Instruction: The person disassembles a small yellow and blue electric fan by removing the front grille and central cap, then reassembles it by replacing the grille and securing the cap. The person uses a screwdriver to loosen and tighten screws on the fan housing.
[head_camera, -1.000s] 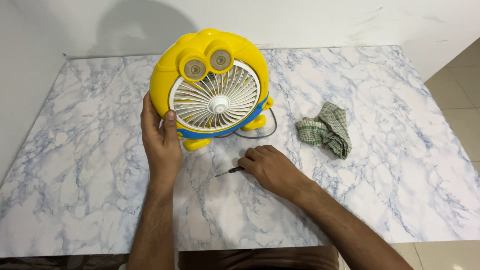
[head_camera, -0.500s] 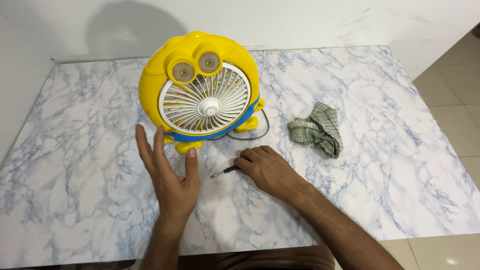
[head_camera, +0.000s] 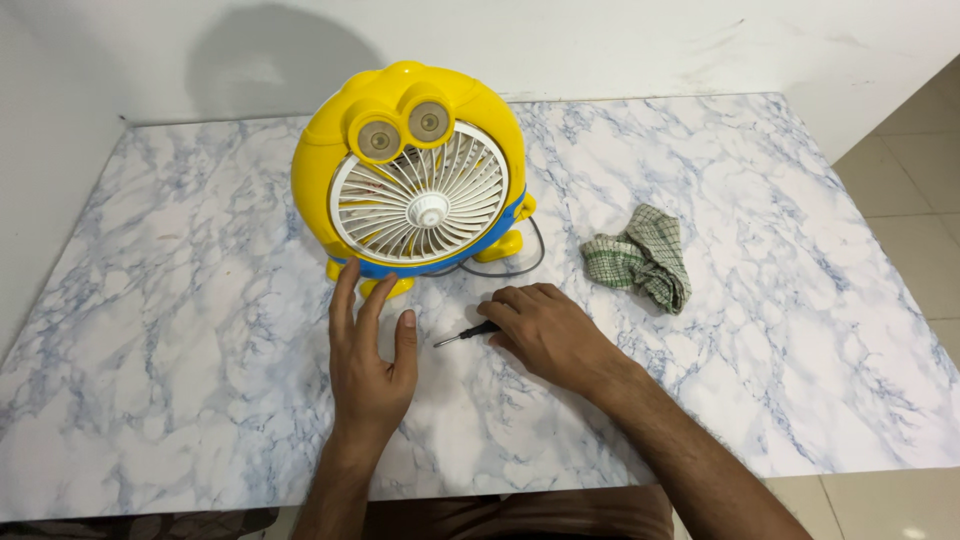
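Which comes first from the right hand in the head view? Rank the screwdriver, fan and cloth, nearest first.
1. Screwdriver: under the right hand's fingers, tip pointing left.
2. Cloth: up and right of the hand, on the table.
3. Fan: up and left, standing upright; only a little farther than the cloth.

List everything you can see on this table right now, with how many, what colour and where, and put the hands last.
fan: one, yellow with a white grille and blue band, upright at the back middle of the table
cord: one, dark, looping behind the fan's right foot
screwdriver: one, small, dark handle, lying under the right hand's fingers
cloth: one, green checked, crumpled, right of the fan
table: one, white and blue marble pattern
left hand: open, flat, fingertips at the fan's base
right hand: resting on the screwdriver
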